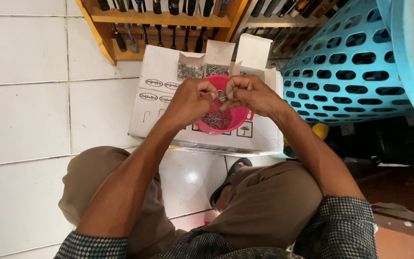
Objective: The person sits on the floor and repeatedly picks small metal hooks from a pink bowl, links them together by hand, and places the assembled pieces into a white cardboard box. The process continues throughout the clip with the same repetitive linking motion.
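pinching a small bent metal piece between both hands, right over the pink bowl. left hand fingers closed tight on one side of it, right hand closed on the other side, fingertips nearly touching. exact shape of the piece too small to tell, looks like wire or a clip.

progress, judging from what lies where: bowl holds a loose pile of small metal pieces, maybe a third full. cannot tell which are worked and which are raw, so done vs left is unclear. small open cartons behind the bowl also hold grey metal bits, plenty in them, so my guess is a good deal remains.

surface: bowl sits on a flat white cardboard box used as a bench, box lies on the white tiled floor. person is squatting, knees in khaki trousers, dark sandal between them.

room: wooden rack of dark-handled tools against the floor edge up top, blue perforated plastic basket just right of the box, a yellow object tucked under it.
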